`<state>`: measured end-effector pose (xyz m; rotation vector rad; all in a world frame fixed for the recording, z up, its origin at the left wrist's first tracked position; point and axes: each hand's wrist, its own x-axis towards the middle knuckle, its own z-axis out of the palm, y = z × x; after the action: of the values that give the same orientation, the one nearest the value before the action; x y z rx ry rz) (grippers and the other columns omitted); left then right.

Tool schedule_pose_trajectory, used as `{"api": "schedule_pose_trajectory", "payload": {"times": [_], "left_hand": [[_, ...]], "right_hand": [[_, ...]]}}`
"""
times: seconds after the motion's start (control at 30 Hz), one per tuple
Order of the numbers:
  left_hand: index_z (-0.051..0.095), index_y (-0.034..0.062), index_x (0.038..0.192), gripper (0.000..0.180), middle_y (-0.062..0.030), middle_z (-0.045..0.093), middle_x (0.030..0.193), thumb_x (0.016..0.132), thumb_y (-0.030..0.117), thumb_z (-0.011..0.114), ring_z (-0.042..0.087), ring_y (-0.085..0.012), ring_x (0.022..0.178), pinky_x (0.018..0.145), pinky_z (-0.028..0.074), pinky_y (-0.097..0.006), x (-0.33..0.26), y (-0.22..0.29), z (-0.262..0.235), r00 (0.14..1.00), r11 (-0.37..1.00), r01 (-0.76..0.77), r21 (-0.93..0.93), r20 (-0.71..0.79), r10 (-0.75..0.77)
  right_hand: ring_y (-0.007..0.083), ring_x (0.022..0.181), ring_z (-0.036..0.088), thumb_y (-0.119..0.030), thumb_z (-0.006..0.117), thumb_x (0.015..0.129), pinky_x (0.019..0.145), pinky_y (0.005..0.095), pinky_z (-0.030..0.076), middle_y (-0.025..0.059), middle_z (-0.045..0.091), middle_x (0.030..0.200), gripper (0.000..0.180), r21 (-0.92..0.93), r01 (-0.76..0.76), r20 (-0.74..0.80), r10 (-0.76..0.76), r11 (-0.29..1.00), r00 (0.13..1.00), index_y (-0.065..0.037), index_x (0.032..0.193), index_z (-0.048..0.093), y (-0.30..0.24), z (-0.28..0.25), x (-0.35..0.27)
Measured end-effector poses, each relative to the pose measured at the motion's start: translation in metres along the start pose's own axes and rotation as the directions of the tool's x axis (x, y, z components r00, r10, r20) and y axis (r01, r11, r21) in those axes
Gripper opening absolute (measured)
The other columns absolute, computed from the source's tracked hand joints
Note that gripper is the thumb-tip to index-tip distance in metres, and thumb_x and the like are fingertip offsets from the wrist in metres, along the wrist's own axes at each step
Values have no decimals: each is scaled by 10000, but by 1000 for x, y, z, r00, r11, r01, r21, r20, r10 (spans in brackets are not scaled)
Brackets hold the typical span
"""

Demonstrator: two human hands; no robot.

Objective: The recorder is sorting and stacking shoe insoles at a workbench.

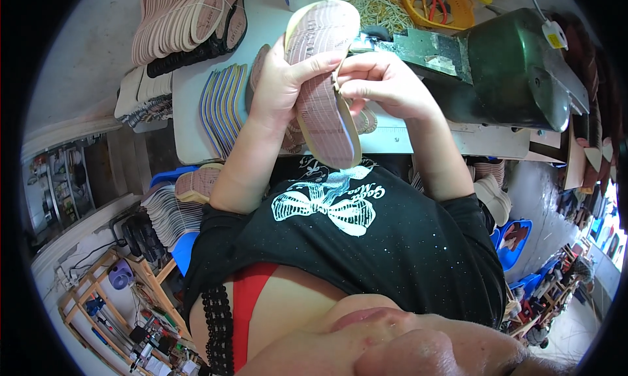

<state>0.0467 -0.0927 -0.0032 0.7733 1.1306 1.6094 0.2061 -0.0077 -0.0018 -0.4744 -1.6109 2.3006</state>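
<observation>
My left hand (278, 82) grips a shoe insole (330, 131), its thumb lying across the upper face. The insole is brownish-pink with fine stripes and a yellowish edge, and is held up lengthwise above the table edge. At its right side, halfway along, the thumb and fingers of my right hand (387, 82) pinch the yellowish rim. Some of those fingertips are hidden behind the edge. Behind the insole, several more insoles (367, 119) lie partly covered on the table.
A green sewing machine (510, 68) stands right of my hands. Stacked insoles (222, 108) lie on the white table (188, 140), with tied bundles (180, 16) farther left. Loose yellowish cord (373, 8) and a yellow basket (463, 6) with red-handled pliers (436, 8) are at the back.
</observation>
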Motion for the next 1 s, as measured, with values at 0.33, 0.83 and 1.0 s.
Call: {"api": "schedule_pose_trajectory", "payload": {"times": [0.33, 0.83, 1.0], "left_hand": [[498, -47, 1079, 566, -106, 620, 968, 670, 190, 809, 613, -159, 877, 792, 494, -275, 5, -10, 5, 875, 683, -243, 689, -149, 461], [638, -84, 971, 490, -181, 547, 1061, 701, 306, 764, 592, -227, 925, 805, 485, -310, 66, -58, -14, 978, 932, 22, 362, -202, 56], [639, -77, 957, 398, -154, 635, 954, 731, 231, 749, 632, -191, 817, 717, 511, -293, 82, -69, -14, 968, 845, -25, 534, -197, 153]], "right_hand": [[49, 578, 547, -201, 693, 811, 532, 193, 442, 8, 627, 668, 204, -105, -50, -49, 45, 993, 998, 2, 828, 700, 15, -2, 4], [43, 568, 504, -209, 728, 789, 518, 184, 387, 8, 621, 668, 219, -194, 5, -482, -100, 981, 870, 4, 761, 685, 34, -20, -4], [57, 624, 549, -179, 719, 794, 569, 192, 425, 21, 653, 736, 209, -94, 15, -481, -59, 995, 875, 21, 850, 694, 35, -31, -20]]}}
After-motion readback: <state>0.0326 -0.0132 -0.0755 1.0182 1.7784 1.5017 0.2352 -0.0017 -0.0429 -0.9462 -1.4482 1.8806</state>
